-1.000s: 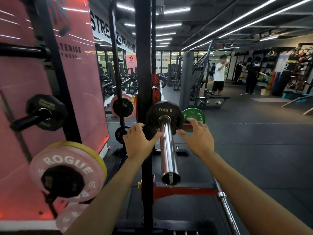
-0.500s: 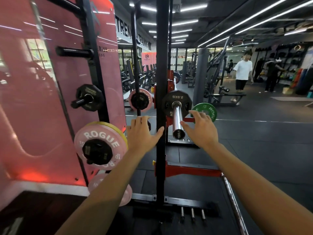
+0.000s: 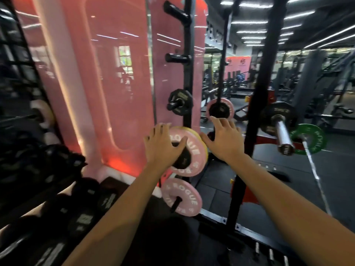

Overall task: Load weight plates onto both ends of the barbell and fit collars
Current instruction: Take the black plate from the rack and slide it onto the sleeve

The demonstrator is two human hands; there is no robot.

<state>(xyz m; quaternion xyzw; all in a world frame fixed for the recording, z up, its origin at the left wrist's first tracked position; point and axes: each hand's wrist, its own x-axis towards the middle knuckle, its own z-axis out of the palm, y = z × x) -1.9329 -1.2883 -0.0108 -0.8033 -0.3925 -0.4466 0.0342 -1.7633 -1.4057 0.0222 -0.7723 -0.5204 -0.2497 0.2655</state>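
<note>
Head view: both bare hands reach toward a round pink Rogue weight plate stored on a black rack peg. Left hand lies over its face with fingers spread, gripping nothing (contact is blurred). Right hand hovers just beside its rim, fingers splayed. At right, the chrome barbell sleeve carries a black plate.

Left hand hides the pink plate's hub.
</note>
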